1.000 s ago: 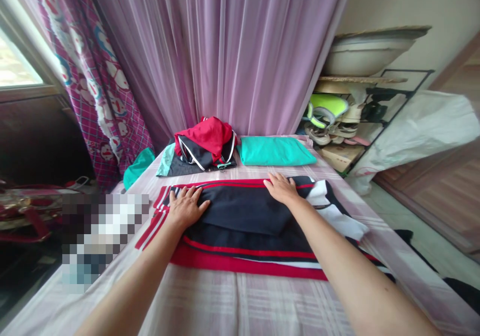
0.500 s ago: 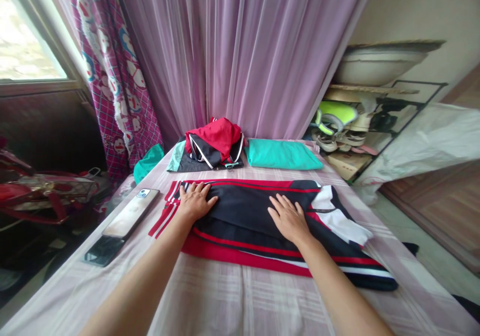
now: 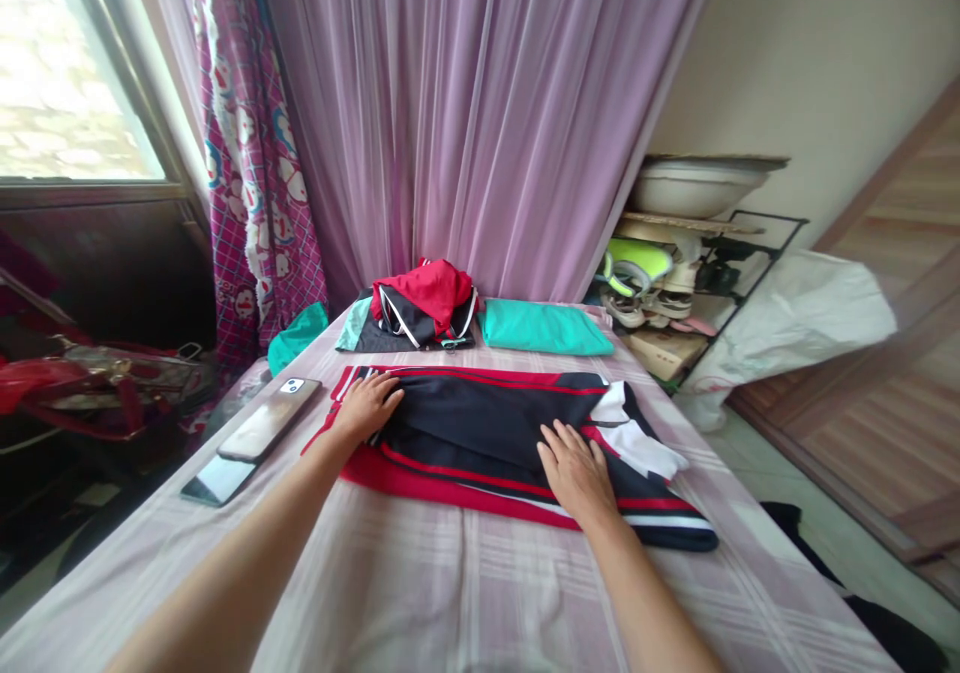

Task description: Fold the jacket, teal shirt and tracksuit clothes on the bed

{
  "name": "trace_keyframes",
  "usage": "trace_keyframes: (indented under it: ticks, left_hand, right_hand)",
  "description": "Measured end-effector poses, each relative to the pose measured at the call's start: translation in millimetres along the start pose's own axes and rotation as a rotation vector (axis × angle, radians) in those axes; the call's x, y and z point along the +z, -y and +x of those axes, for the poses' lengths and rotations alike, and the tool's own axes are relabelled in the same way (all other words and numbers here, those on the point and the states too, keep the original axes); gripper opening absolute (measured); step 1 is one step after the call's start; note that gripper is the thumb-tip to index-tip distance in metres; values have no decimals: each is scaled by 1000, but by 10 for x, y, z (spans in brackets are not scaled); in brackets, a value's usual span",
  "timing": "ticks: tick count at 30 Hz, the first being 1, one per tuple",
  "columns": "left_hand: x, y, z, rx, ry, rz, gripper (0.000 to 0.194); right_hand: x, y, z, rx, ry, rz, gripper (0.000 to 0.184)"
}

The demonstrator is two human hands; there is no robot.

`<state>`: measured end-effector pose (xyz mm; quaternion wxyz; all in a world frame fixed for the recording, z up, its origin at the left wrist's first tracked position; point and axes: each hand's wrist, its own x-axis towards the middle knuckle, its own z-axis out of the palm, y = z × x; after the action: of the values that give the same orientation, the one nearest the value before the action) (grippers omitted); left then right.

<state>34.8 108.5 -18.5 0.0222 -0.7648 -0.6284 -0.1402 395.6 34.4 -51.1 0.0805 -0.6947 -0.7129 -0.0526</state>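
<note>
A folded sports jacket in black, red and white lies flat across the bed-like surface in front of me. Its striped red-and-white ribbing is at the left, and a white panel shows at the right. My left hand rests palm down on the left end, beside the ribbing, fingers stretched out. On the right half of the black cloth lies my right hand, also flat with fingers apart. Neither hand grips the fabric. Some red cloth shows along the near edge beneath the black layer.
Behind the jacket are a rumpled red-and-black garment and a folded turquoise cloth. Two phones, a silver one and a dark one, lie at the left edge. A shoe rack and white bag stand right.
The camera view has shifted, so the scene sits differently. My left hand has moved slightly left toward the ribbing; my right hand is a little nearer to me on the jacket.
</note>
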Motion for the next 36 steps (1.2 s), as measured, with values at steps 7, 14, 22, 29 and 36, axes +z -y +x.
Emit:
trace_keyframes:
  ticks: [7, 14, 22, 29, 36]
  left_hand:
    - [-22, 121, -558, -152, -94, 51, 48]
    - [8, 97, -796, -261, -224, -110, 42]
    - [-121, 55, -974, -535, -214, -119, 43]
    - [-138, 74, -993, -588, -163, -16, 41]
    - [-52, 158, -979, -588, -167, -60, 44]
  right_hand:
    - [33, -33, -65, -5, -100, 82, 46]
    - [187, -161, -161, -18, -154, 118, 43]
    - [267, -227, -254, -30, -178, 130, 43]
    - [292, -264, -241, -43, -179, 150, 44]
    - [233, -198, -274, -35, -204, 132, 43]
